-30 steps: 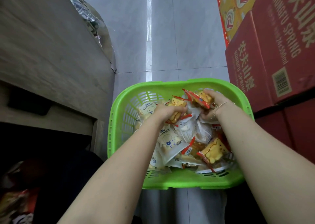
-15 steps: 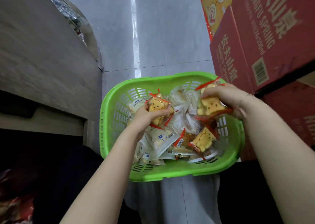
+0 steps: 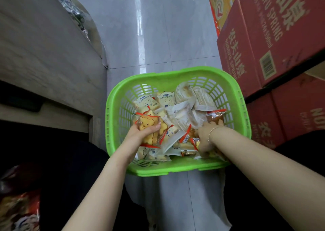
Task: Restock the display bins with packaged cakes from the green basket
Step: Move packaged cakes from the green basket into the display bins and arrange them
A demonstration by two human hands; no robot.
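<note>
Two hands are down in the green basket (image 3: 177,167), and I start at the fingers: those of my left hand (image 3: 140,134) curl round a bear-shaped cake packet (image 3: 147,125) with red-edged wrapping, gripping it at the near left of the pile. My right hand (image 3: 205,139), a thin bracelet (image 3: 212,132) on its wrist, is pushed palm-down among the packets at the near right; its fingertips are buried, so I cannot tell whether they have closed on anything. Around both hands the basket holds a loose heap: white toast packets (image 3: 165,97) toward the far side, layered pastry packs (image 3: 184,93), and a brown cake packet (image 3: 215,116) by the right wall. I judge the restocking well short of done, since plenty remains in the basket and no display bin shows clearly. Beneath it is glossy grey floor tile (image 3: 140,37); a wood-grain counter (image 3: 44,46) stands to the left and red Nongfu Spring cartons (image 3: 263,46) are stacked on the right.
</note>
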